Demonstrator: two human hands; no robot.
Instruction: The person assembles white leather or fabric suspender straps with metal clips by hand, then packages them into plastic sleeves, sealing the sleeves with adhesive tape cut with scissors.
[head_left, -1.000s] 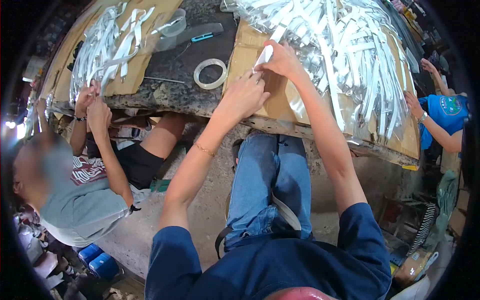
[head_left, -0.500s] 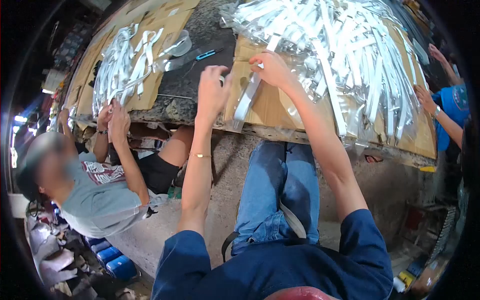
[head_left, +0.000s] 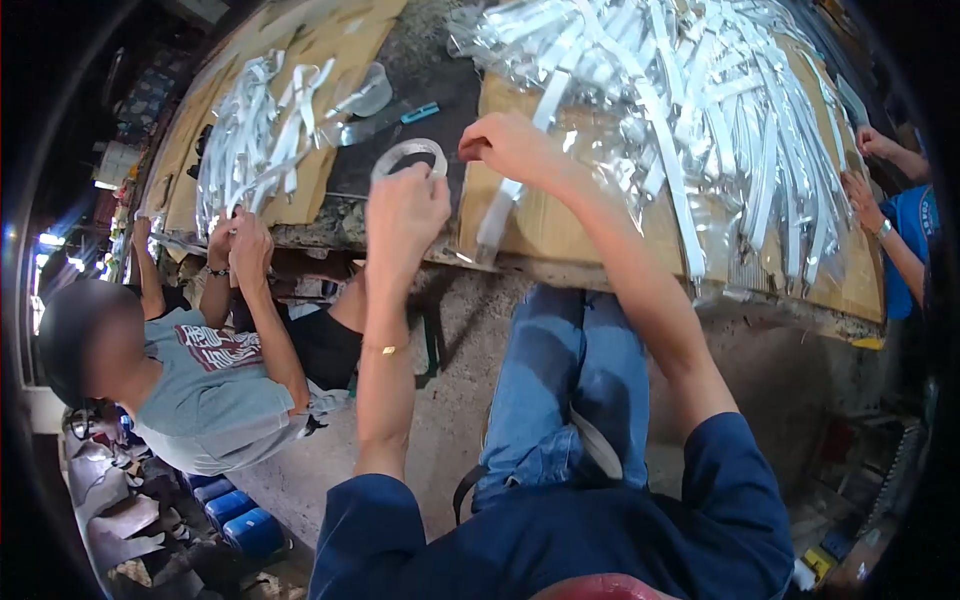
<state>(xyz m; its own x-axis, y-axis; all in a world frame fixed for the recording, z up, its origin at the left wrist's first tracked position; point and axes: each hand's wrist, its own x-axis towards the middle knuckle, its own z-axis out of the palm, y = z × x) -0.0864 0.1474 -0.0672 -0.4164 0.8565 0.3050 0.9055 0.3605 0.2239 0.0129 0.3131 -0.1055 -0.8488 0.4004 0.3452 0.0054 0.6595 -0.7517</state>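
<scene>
My left hand [head_left: 408, 212] is closed around the near side of a roll of clear tape [head_left: 441, 157], which stands above the dark tabletop. To the right of the roll is my right hand [head_left: 520, 152], its fingertips pinched together and pointing at the roll. Whatever is between those fingertips, perhaps the tape's end, is too small to make out. Below the right hand, a white strap in a clear plastic sleeve [head_left: 493, 222] lies on the cardboard [head_left: 545, 245] and reaches the table's near edge.
A large pile of white straps in plastic sleeves [head_left: 690, 110] covers the right cardboard. At left, a person [head_left: 215, 370] handles another strap bundle [head_left: 240, 130]. A blue cutter [head_left: 420, 112] and a clear plastic tub [head_left: 372, 92] lie behind the tape. Another person's hands [head_left: 862, 200] are at far right.
My left hand has turned, so the tape roll now shows clearly above it. My right hand has moved left and slightly down, closer to the roll.
</scene>
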